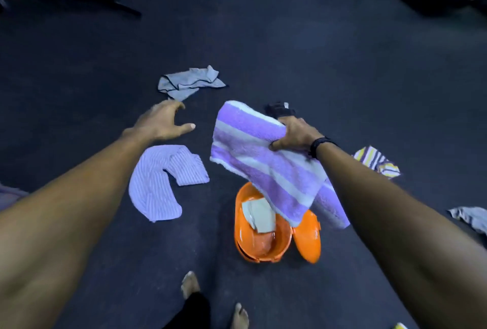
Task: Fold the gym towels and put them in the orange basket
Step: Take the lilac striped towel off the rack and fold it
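Dark gym floor [290, 52] carries four loose towels around you and one orange basket [259, 248] holding one folded towel [259, 214]. Your right hand [296, 135] grips a purple-striped towel [261, 160] above the basket; your left hand [162, 121] hovers apart, fingers spread, holding nothing.

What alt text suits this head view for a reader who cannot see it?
A right hand holds a folded purple striped towel above an orange basket on a dark floor, while the open left hand reaches forward. Other towels lie scattered around.
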